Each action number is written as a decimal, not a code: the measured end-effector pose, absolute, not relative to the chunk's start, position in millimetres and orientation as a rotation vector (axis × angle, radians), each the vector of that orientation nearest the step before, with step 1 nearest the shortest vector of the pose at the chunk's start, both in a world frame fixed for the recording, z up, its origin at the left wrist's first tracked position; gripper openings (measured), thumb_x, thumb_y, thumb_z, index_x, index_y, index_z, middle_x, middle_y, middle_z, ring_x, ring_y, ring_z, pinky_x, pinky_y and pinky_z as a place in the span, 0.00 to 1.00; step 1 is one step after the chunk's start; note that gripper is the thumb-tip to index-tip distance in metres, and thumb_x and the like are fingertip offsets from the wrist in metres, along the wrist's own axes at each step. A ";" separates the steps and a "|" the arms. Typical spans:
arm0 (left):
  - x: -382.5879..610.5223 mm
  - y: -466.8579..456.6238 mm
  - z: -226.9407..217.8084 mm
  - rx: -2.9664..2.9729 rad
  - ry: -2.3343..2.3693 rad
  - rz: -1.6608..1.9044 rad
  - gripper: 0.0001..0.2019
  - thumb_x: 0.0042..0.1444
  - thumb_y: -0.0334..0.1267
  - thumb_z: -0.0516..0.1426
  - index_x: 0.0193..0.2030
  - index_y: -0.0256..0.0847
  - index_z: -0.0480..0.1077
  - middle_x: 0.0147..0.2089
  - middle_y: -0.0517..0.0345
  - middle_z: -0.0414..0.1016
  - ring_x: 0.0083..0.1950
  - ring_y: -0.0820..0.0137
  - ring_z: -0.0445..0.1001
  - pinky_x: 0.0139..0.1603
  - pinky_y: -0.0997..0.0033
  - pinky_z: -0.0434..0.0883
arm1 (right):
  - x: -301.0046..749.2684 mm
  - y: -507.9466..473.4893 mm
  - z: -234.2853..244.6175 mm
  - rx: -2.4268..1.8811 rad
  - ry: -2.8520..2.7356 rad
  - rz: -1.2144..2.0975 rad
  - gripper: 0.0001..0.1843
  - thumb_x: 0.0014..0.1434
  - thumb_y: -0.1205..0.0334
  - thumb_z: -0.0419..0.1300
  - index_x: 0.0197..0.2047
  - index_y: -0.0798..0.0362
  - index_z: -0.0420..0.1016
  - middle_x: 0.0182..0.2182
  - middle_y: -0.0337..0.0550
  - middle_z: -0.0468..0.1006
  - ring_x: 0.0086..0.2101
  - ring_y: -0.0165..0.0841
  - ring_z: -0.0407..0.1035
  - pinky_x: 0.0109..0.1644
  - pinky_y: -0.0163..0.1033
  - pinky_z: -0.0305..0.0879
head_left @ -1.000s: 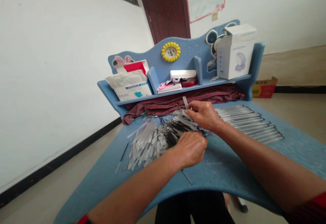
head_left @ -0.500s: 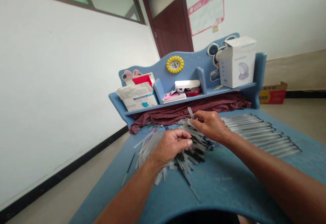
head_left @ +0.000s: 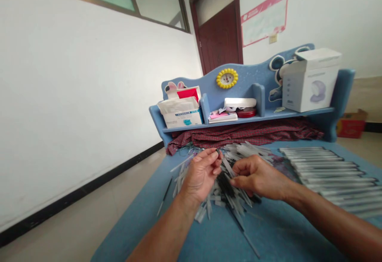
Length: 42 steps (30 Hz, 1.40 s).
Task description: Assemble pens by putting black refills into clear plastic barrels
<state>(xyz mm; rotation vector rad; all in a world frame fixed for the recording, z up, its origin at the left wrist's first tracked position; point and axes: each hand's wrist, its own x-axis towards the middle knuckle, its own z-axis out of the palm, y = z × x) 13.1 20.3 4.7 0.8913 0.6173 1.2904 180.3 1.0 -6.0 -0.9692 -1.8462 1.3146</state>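
Observation:
My left hand (head_left: pixel 201 174) is closed above the pile, pinching a small black piece (head_left: pixel 217 151) between thumb and fingertips. Beside it, my right hand (head_left: pixel 258 177) is closed with thumb and fingers at the lower end of a clear plastic strip (head_left: pixel 228 167). Under both hands lies a loose heap of translucent strips (head_left: pixel 247 150), partly hidden by my fingers. Several thin black sticks (head_left: pixel 224 184) lie bunched among them, between the hands. To the right, a row of long clear sleeves with dark edges (head_left: pixel 325 166) is laid side by side.
The blue desk (head_left: pixel 268 234) has a raised shelf holding a mask box (head_left: pixel 182 119), a yellow flower clock (head_left: pixel 227 78), a red round case (head_left: pixel 246 113) and a white carton (head_left: pixel 310 81). Checked cloth (head_left: pixel 232 132) lies beneath the shelf. One thin stick (head_left: pixel 164 196) lies at left.
The view has shifted left. My right hand has come down from the heap's back to beside the black sticks. My left hand has turned, and a black piece now shows in its fingertips.

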 end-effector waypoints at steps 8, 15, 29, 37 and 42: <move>18.2 17.8 0.8 0.932 0.667 1.317 0.13 0.35 0.30 0.70 0.30 0.32 0.76 0.26 0.58 0.73 0.23 0.80 0.65 0.20 0.82 0.58 | 179.6 4.7 -8.9 -1.027 -1.809 1.335 0.12 0.47 0.60 0.58 0.20 0.51 0.59 0.11 0.29 0.62 0.12 0.21 0.51 0.15 0.29 0.44; 19.1 15.5 1.2 0.921 0.686 1.317 0.14 0.34 0.31 0.70 0.30 0.32 0.75 0.25 0.59 0.72 0.23 0.80 0.65 0.20 0.82 0.59 | 178.8 3.2 -8.7 -1.036 -1.816 1.337 0.10 0.49 0.61 0.58 0.22 0.52 0.60 0.11 0.29 0.63 0.12 0.21 0.52 0.14 0.28 0.45; 17.8 13.3 1.1 0.975 0.723 1.335 0.13 0.34 0.31 0.69 0.29 0.34 0.75 0.24 0.59 0.73 0.21 0.79 0.66 0.20 0.80 0.59 | 178.2 3.2 -9.1 -1.048 -1.814 1.365 0.10 0.50 0.63 0.57 0.22 0.52 0.60 0.11 0.29 0.62 0.12 0.21 0.51 0.14 0.28 0.45; 16.4 14.0 0.8 1.076 0.775 1.325 0.10 0.36 0.31 0.68 0.28 0.34 0.75 0.21 0.60 0.72 0.20 0.78 0.66 0.20 0.79 0.59 | 180.2 4.7 -14.6 -1.014 -1.883 1.221 0.12 0.49 0.63 0.57 0.20 0.52 0.57 0.13 0.28 0.58 0.15 0.21 0.50 0.17 0.30 0.41; 13.8 13.9 2.5 1.138 0.831 1.316 0.10 0.37 0.32 0.68 0.29 0.34 0.75 0.19 0.60 0.72 0.20 0.77 0.67 0.21 0.78 0.60 | 179.4 4.9 -15.3 -1.019 -1.884 1.199 0.12 0.50 0.63 0.57 0.21 0.52 0.58 0.14 0.29 0.57 0.16 0.21 0.50 0.18 0.31 0.42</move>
